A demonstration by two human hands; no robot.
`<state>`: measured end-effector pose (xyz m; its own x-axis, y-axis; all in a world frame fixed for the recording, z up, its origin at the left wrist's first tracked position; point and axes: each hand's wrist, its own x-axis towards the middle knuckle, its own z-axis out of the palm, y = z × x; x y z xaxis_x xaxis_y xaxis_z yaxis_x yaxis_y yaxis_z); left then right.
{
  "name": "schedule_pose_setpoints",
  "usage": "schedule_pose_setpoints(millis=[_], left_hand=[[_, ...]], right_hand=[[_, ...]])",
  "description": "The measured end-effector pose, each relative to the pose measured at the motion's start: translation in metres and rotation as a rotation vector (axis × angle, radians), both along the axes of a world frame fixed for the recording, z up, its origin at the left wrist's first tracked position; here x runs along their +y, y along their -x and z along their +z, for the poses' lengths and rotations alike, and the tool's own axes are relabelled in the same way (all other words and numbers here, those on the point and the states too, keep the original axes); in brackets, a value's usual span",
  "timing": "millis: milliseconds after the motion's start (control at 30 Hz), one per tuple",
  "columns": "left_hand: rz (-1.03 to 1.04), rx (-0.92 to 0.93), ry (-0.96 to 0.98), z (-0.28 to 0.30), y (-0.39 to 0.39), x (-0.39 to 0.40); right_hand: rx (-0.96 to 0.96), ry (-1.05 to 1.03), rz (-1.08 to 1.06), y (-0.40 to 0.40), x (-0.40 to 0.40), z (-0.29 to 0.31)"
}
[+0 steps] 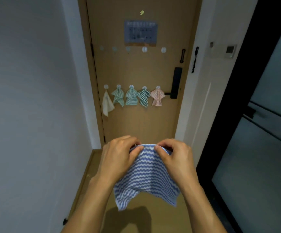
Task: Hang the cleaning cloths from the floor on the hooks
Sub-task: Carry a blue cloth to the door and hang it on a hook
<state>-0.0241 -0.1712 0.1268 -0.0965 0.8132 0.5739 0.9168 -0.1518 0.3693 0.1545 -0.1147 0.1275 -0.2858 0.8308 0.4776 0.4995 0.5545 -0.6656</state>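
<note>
A narrow hallway ends at a tan wooden door, with pale walls on either side, a tan floor below and a dark-framed glass panel on the right. The door carries a black lever handle and a blurred blue notice.

Two rows of round hooks sit on the door, five in each. The upper row of hooks is bare. On the lower row hang five cloths: one white cloth, three green striped cloths and one pink striped cloth.

The left hand and the right hand each pinch the top edge of a blue-and-white wavy-striped cloth between thumb and curled fingers, close together. The cloth hangs down between the forearms, above the floor.
</note>
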Motion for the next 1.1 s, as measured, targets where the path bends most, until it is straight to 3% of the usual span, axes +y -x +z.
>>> schedule_pose_setpoints(millis=[267,733,1100], left_hand=[[-0.017,0.019,-0.066,-0.001,0.026,0.125],[-0.289,-0.006,-0.107,0.040,0.104,0.392],[-0.285,0.025,-0.102,0.044,0.148,0.542]], right_hand=[[-0.017,-0.001,-0.078,0.026,0.114,0.000],[-0.009,-0.081,-0.252,0.094,0.344,0.036],[0.012,-0.117,-0.186,0.136,0.497,0.041]])
